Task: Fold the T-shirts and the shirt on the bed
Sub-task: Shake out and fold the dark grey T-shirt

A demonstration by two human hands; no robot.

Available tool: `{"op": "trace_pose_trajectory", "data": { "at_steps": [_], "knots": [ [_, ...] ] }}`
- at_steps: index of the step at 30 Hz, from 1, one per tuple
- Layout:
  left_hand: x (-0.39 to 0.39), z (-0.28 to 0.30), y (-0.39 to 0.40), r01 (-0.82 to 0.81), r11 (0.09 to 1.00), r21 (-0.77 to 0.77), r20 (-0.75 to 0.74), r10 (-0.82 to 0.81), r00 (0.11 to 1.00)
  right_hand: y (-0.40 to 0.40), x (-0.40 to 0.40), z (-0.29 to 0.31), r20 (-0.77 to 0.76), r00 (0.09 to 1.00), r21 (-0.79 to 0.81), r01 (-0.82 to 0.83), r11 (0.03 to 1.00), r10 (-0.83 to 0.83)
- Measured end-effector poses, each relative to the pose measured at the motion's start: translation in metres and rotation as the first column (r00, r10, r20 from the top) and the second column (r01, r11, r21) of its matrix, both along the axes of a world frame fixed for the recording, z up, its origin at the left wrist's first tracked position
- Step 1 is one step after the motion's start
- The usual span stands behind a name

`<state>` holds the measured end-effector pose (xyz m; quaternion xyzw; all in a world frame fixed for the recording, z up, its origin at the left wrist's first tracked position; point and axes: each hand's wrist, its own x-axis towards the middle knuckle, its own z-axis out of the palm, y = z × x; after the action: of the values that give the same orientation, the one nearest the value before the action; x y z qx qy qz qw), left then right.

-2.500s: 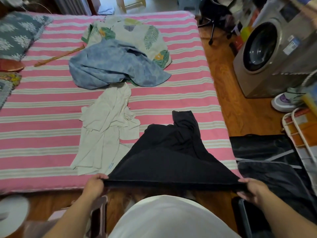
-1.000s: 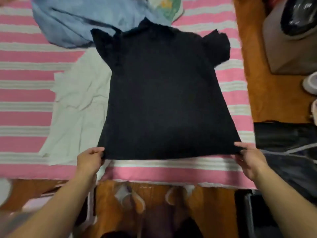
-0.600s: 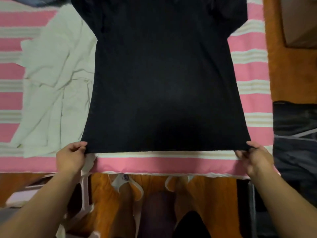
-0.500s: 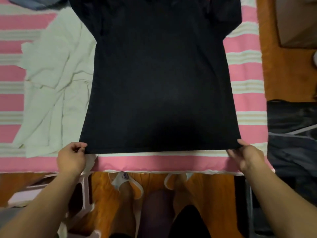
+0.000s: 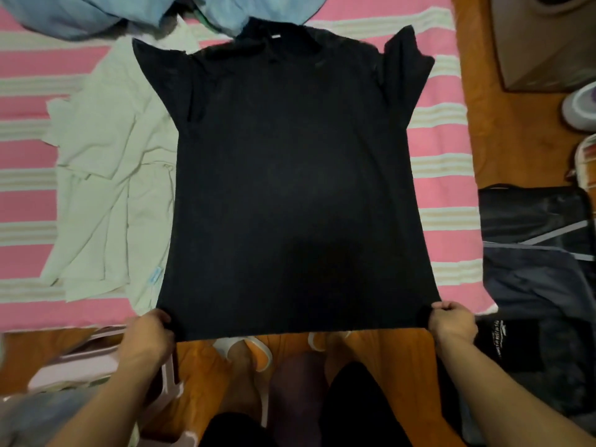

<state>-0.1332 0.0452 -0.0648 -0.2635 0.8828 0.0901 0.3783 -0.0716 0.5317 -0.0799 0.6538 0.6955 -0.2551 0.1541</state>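
A black T-shirt (image 5: pixel 290 175) lies spread flat on the pink striped bed (image 5: pixel 451 150), collar at the far end, both sleeves out. My left hand (image 5: pixel 150 332) grips its bottom left hem corner and my right hand (image 5: pixel 451 322) grips the bottom right corner. The hem hangs just past the bed's near edge. A crumpled pale green shirt (image 5: pixel 109 162) lies to its left, partly under the black one. A light blue garment (image 5: pixel 96 14) is bunched at the far end.
Wooden floor (image 5: pixel 522 140) runs along the bed's right side, with a dark bag (image 5: pixel 541 259) and the base of a washing machine (image 5: pixel 548 43) there. My feet in sandals (image 5: pixel 245 350) stand below the bed edge. A pink-white stool (image 5: pixel 96 366) stands at lower left.
The black T-shirt went from a bunched heap to spread flat. In the last half second both hands drew its hem toward me, past the bed's near edge.
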Motion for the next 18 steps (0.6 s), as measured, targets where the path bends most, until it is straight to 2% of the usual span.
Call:
{"op": "trace_pose_trajectory", "data": {
  "at_steps": [3,5,6,9,11,13,15,18],
  "knots": [
    [0.007,-0.017,-0.002,0.149,0.986,-0.069,0.231,-0.130,0.964,0.004,-0.005,-0.012,0.215,0.968,-0.182,-0.093,0.979,0.132],
    [-0.009,-0.033,0.004,0.265,0.961,-0.072,0.324,-0.229,0.918,0.014,-0.030,-0.012,0.249,0.942,-0.227,-0.170,0.959,0.226],
    [-0.026,-0.032,0.016,0.280,0.958,-0.063,0.323,-0.246,0.914,0.020,-0.051,-0.006,0.228,0.939,-0.212,-0.212,0.954,0.259],
    [-0.099,0.001,0.083,0.299,0.950,0.089,0.174,-0.310,0.935,0.048,-0.133,0.009,0.071,0.883,-0.083,-0.459,0.885,0.465],
    [-0.146,0.019,0.130,0.293,0.923,0.250,0.013,-0.306,0.952,0.073,-0.195,0.016,-0.038,0.826,0.003,-0.562,0.827,0.562],
    [-0.187,0.025,0.172,0.303,0.885,0.352,-0.065,-0.300,0.952,0.101,-0.257,0.016,-0.120,0.752,0.059,-0.647,0.760,0.649],
    [-0.226,0.021,0.213,0.371,0.851,0.371,-0.142,-0.343,0.928,0.124,-0.318,0.017,-0.156,0.676,0.103,-0.714,0.692,0.720],
    [-0.280,0.005,0.267,0.478,0.823,0.307,-0.255,-0.413,0.874,0.139,-0.396,0.013,-0.206,0.587,0.150,-0.771,0.618,0.783]
  ]
}}
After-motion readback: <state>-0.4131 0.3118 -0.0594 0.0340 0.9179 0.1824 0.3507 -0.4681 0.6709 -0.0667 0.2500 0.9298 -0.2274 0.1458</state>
